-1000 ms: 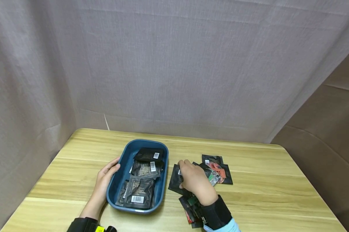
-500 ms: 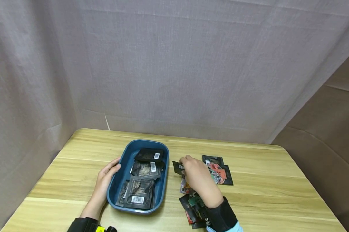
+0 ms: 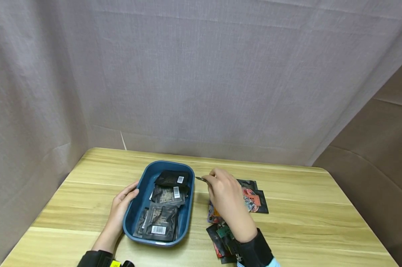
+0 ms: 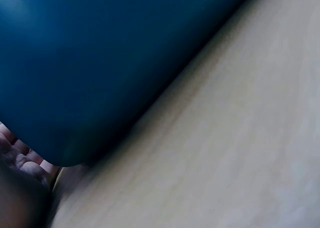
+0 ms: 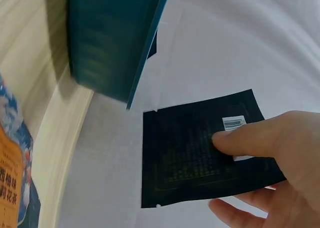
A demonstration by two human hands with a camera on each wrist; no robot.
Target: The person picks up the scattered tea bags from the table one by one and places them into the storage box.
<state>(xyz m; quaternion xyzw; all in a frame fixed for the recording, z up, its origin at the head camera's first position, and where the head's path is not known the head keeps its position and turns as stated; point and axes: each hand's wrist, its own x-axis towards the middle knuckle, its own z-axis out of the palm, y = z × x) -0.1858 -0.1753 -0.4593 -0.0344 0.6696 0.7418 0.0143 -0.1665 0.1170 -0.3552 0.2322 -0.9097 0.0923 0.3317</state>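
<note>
My right hand [image 3: 225,193] pinches a flat black sachet [image 5: 185,158], thumb over its printed face beside a white barcode label and fingers underneath. The head view shows that sachet nearly edge-on, raised just right of a blue plastic bin [image 3: 186,222]. Inside the bin lie several black sachets [image 3: 160,218], barcodes up. Against the bin's left wall rests my left hand [image 3: 120,204], its fingers laid along the outside and the thumb at the rim. Below my right hand is a loose pile of sachets [image 3: 225,237], partly hidden by the wrist.
Behind my right hand lie more sachets [image 3: 254,200], one with a red print. A colourful sachet with an orange panel [image 5: 10,183] shows at the right wrist view's left edge. The wooden table [image 3: 304,215] ends at a grey cloth [image 3: 201,92] behind.
My right hand has lifted the black sachet off the pile and raised it toward the bin, turning it edge-on and uncovering a colourful sachet. The left hand and bin stay put.
</note>
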